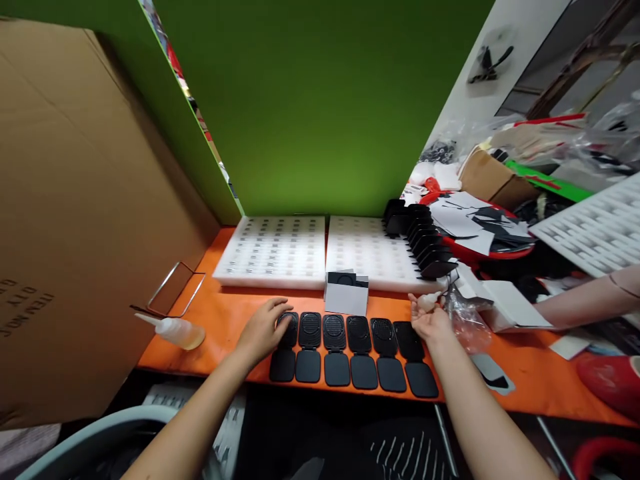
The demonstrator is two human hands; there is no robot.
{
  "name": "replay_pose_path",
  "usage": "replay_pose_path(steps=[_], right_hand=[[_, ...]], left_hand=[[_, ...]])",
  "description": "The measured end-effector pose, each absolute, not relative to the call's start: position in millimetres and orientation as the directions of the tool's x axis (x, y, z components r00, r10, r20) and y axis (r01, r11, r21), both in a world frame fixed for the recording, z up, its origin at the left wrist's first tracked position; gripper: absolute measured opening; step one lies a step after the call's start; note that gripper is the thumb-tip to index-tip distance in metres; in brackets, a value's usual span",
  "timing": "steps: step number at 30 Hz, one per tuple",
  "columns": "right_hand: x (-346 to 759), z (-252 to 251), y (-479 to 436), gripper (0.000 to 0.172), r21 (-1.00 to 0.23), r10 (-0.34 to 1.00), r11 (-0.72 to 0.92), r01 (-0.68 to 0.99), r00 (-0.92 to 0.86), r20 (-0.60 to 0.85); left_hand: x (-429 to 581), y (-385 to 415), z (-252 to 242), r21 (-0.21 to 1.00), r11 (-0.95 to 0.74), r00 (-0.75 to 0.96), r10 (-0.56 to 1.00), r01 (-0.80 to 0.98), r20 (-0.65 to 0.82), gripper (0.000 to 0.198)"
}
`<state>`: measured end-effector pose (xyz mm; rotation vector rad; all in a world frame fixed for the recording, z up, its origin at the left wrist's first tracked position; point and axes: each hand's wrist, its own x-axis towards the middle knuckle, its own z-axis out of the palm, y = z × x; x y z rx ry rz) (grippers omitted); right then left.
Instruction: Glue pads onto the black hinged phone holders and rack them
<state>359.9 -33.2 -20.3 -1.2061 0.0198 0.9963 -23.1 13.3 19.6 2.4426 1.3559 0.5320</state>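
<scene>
Several black hinged cases (350, 350) lie open in a row on the orange table (225, 327). My left hand (264, 328) rests with spread fingers on the leftmost case (287, 333). At the row's right end, my right hand (429, 319) is closed around a small white bottle (428, 302), its nozzle pointing right. Just behind the row stands a small stack of grey cards (347, 295).
Two white foam trays (320, 252) lie at the back, with a row of black parts (423, 241) on the right one. A squeeze bottle (175, 329) lies at left beside a cardboard box (75, 220). Another person's forearm (585, 300) reaches in from the right, near a plastic bag (463, 320) and a red tray (485, 243).
</scene>
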Motion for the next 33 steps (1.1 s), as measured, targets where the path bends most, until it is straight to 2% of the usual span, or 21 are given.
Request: replay_pose_path(steps=[5, 8, 11, 13, 15, 17, 19, 21, 23, 25, 31, 33], right_hand=[[352.0, -18.0, -65.2, 0.026, -0.805, 0.531, 0.030, -0.592, 0.692, -0.489], [331.5, -12.9, -85.5, 0.024, -0.888, 0.530, 0.085, -0.451, 0.776, -0.343], [301.7, -2.8, -86.3, 0.031, -0.978, 0.612, 0.003, -0.206, 0.774, -0.161], [281.4, 6.5, -70.7, 0.033, -0.997, 0.725, -0.079, -0.024, 0.684, -0.074], [263.9, 17.3, -42.5, 0.030, -0.984, 0.841, -0.067, 0.165, 0.540, 0.033], [250.0, 28.8, -4.2, 0.023, -0.934, 0.915, 0.023, 0.357, 0.368, 0.163], [239.4, 39.9, 40.3, 0.020, -0.828, 0.946, 0.101, 0.551, 0.203, 0.251], [230.5, 48.4, 86.9, 0.022, -0.666, 0.965, 0.132, 0.734, 0.059, 0.256], [222.3, 51.8, 131.2, 0.026, -0.491, 0.983, 0.115, 0.864, -0.028, 0.181], [214.3, 48.7, 169.1, 0.027, -0.398, 0.992, 0.088, 0.913, -0.045, 0.115], [201.2, 26.3, 226.7, 0.016, -0.301, 0.999, 0.029, 0.953, -0.040, -0.029], [200.8, 24.8, 230.6, 0.016, -0.284, 0.997, 0.038, 0.958, -0.054, -0.050]], left_hand=[[-28.5, 88.5, 35.4, 0.253, -0.360, 0.334, 0.932, 0.898, 0.142, 0.027], [-31.6, 126.1, 41.3, 0.223, -0.338, 0.324, 0.941, 0.914, 0.100, 0.025], [-22.3, 151.5, 44.0, 0.210, -0.380, 0.374, 0.925, 0.901, 0.069, 0.024], [-8.4, 164.2, 43.5, 0.213, -0.414, 0.409, 0.910, 0.885, 0.068, 0.025], [8.1, 176.7, 41.2, 0.221, -0.435, 0.430, 0.900, 0.873, 0.073, 0.025], [23.2, 190.1, 37.4, 0.229, -0.432, 0.426, 0.901, 0.872, 0.078, 0.026], [33.8, 203.9, 32.6, 0.237, -0.411, 0.403, 0.911, 0.880, 0.084, 0.027], [39.4, 215.9, 26.8, 0.244, -0.389, 0.379, 0.921, 0.888, 0.090, 0.028], [40.5, 224.3, 20.3, 0.251, -0.380, 0.368, 0.925, 0.890, 0.098, 0.028], [38.6, 229.1, 14.3, 0.259, -0.382, 0.368, 0.924, 0.887, 0.101, 0.028], [27.8, 240.1, 10.6, 0.307, -0.469, 0.479, 0.876, 0.828, 0.047, 0.024], [26.1, 244.8, 11.7, 0.343, -0.483, 0.501, 0.864, 0.805, 0.041, 0.021]])
